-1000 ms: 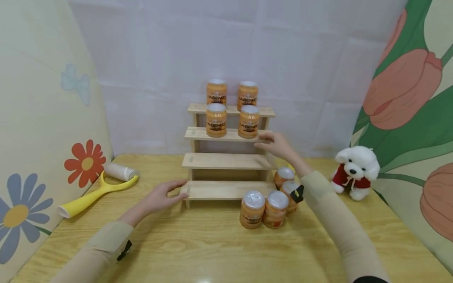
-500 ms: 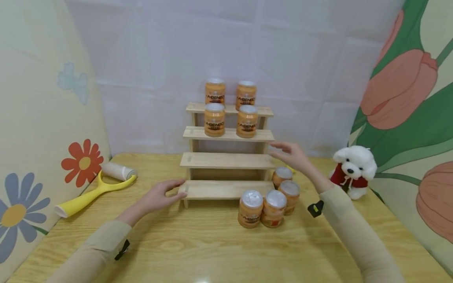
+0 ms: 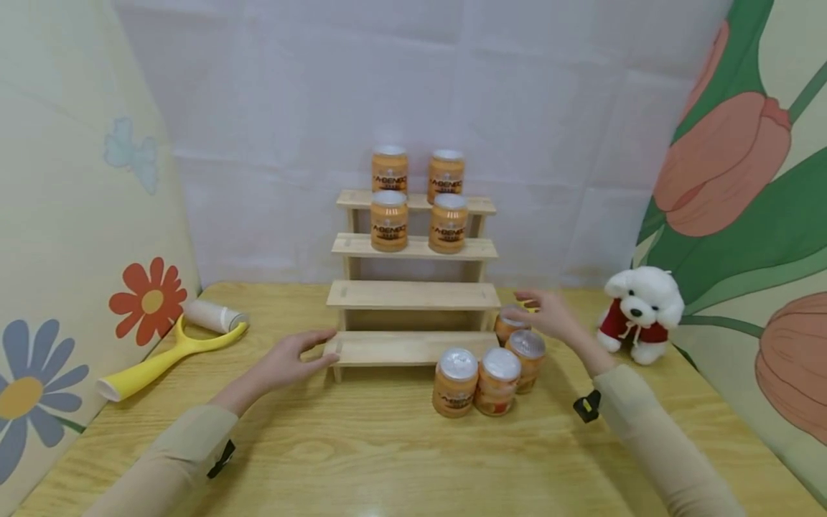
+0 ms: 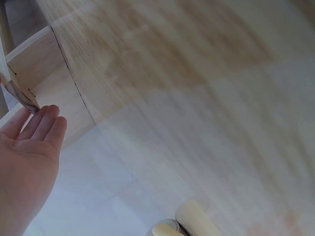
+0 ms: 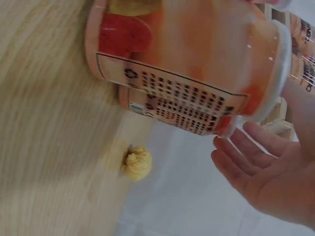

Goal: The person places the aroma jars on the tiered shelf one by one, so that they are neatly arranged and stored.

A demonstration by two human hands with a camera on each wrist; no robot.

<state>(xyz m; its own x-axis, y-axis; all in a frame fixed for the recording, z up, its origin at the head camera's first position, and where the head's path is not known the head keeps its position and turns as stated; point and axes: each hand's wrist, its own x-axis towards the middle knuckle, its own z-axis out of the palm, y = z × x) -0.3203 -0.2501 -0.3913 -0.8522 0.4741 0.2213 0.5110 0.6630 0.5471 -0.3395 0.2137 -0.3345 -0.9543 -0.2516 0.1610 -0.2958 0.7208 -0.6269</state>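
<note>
Right grip lowered to tabletop can, apart, fine print only in wrist view

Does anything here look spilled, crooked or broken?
Nothing stands out: four orange cans stand upright in pairs on the wooden stepped rack, four more cans cluster upright on the wood-grain table, and no spill or damage shows.

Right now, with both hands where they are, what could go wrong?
The right hand is at the rearmost can on the table, which stands close to other cans; a careless grasp might knock a neighbour over.

The left hand is at the left end of the wooden rack's lowest shelf; a push or tug there could jolt the rack and perhaps topple the four cans on its top two shelves.
</note>
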